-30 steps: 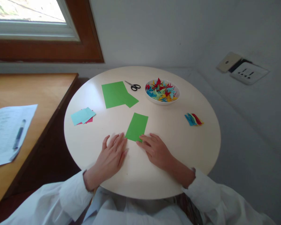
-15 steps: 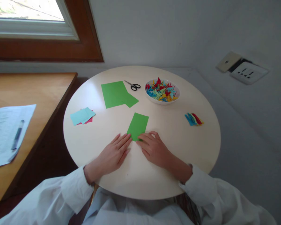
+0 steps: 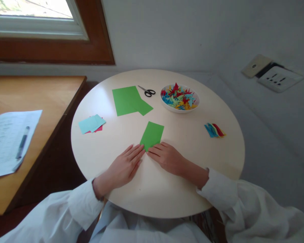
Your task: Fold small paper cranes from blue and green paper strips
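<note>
A piece of green paper [image 3: 152, 133], with straight edges, lies flat before me on the round white table. My left hand [image 3: 125, 166] lies flat, its stretched fingertips resting at the paper's lower left edge. From the right, my right hand [image 3: 168, 158] presses its extended fingers down on the lower edge and corner of the same sheet. The fingertips of both hands nearly meet at the bottom corner. Part of the paper is covered by the right fingers, so I cannot tell whether that edge is folded.
Behind lie more green sheets [image 3: 128, 101], black-handled scissors [image 3: 148, 91] and a white bowl [image 3: 176, 109] of colourful folded paper cranes. Light blue and red papers [image 3: 90, 124] sit left, folded coloured strips [image 3: 214, 130] right. A wooden desk [image 3: 53, 98] holds written sheets and a pen [image 3: 22, 142].
My right hand's fingers have flattened and shifted slightly left along the paper's lower edge. My left hand stays in place. The whole view has shifted a little.
</note>
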`<act>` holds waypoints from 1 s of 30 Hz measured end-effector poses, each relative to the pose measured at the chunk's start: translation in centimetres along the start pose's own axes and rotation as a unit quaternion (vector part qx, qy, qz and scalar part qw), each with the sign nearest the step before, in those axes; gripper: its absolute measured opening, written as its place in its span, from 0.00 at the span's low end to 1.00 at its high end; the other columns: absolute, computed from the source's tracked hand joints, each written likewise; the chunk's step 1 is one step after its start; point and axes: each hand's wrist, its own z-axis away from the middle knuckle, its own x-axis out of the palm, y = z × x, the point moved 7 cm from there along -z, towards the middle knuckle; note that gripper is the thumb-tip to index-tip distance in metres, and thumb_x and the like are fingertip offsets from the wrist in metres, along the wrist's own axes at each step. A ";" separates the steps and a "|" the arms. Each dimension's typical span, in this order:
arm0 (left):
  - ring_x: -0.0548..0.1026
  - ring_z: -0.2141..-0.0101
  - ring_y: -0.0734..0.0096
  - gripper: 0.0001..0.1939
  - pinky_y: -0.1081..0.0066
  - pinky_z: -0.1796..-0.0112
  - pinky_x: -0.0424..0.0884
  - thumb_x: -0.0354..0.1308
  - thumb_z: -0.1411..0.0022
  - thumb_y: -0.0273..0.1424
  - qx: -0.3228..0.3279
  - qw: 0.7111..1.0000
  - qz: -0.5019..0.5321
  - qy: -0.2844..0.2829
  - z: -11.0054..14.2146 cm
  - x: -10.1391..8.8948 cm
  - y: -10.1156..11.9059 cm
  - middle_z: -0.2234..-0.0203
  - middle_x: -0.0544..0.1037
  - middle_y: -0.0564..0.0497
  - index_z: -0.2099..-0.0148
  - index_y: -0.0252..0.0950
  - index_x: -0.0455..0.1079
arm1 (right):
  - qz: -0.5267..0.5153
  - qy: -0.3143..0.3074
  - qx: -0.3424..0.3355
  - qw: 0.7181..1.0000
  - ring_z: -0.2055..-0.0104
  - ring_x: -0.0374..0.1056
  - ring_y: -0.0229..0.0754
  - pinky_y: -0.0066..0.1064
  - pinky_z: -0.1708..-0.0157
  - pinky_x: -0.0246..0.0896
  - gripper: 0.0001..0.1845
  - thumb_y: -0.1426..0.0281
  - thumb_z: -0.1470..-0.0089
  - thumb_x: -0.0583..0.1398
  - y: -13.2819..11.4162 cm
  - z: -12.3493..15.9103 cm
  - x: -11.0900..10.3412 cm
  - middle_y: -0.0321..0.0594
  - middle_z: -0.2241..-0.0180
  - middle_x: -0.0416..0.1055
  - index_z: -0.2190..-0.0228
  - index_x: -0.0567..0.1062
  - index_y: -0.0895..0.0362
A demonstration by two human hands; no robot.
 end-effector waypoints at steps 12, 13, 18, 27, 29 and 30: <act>0.59 0.41 0.62 0.21 0.56 0.42 0.56 0.41 0.33 0.30 0.001 1.000 -0.010 0.000 0.1 0.0 0.0 0.42 0.62 0.41 0.40 0.29 0.58 | -0.006 0.051 -0.012 0.999 0.60 0.68 0.43 0.36 0.63 0.62 0.13 0.78 0.41 0.50 0.0 1.6 -1.1 0.46 0.59 0.75 0.61 0.74 0.64; 0.59 0.41 0.62 0.21 0.56 0.42 0.56 0.41 0.33 0.30 0.001 1.000 -0.010 0.001 0.1 -0.1 0.0 0.42 0.63 0.41 0.41 0.29 0.58 | -0.006 0.054 -0.015 0.998 0.60 0.68 0.43 0.36 0.62 0.62 0.13 0.78 0.41 0.50 0.0 1.8 -1.2 0.46 0.59 0.75 0.61 0.74 0.64; 0.59 0.41 0.62 0.21 0.55 0.42 0.57 0.41 0.33 0.30 -0.003 1.000 -0.003 0.005 0.0 -0.1 0.0 0.42 0.63 0.41 0.40 0.29 0.58 | -0.015 0.071 -0.022 0.997 0.59 0.68 0.43 0.36 0.62 0.63 0.13 0.78 0.42 0.51 0.0 2.4 -1.5 0.47 0.59 0.75 0.61 0.74 0.65; 0.58 0.41 0.62 0.22 0.56 0.42 0.56 0.41 0.33 0.30 0.001 1.000 -0.011 0.008 0.1 0.0 0.0 0.42 0.63 0.41 0.40 0.28 0.57 | -0.017 0.097 -0.015 0.995 0.60 0.68 0.43 0.37 0.61 0.64 0.13 0.79 0.42 0.51 0.0 3.1 -2.1 0.46 0.62 0.76 0.64 0.75 0.64; 0.59 0.41 0.62 0.21 0.56 0.42 0.56 0.41 0.33 0.30 0.000 1.000 -0.009 0.007 0.1 0.0 0.0 0.42 0.63 0.41 0.40 0.28 0.57 | -0.018 0.107 -0.006 0.994 0.61 0.69 0.43 0.37 0.61 0.65 0.13 0.79 0.43 0.51 0.1 3.2 -2.3 0.45 0.63 0.76 0.66 0.75 0.63; 0.59 0.41 0.62 0.21 0.56 0.42 0.56 0.41 0.33 0.31 -0.001 1.000 -0.008 0.006 0.1 0.0 0.1 0.42 0.63 0.41 0.40 0.28 0.58 | -0.018 0.116 0.004 0.993 0.61 0.69 0.43 0.37 0.61 0.65 0.13 0.80 0.43 0.50 0.1 3.3 -2.4 0.45 0.64 0.76 0.67 0.75 0.63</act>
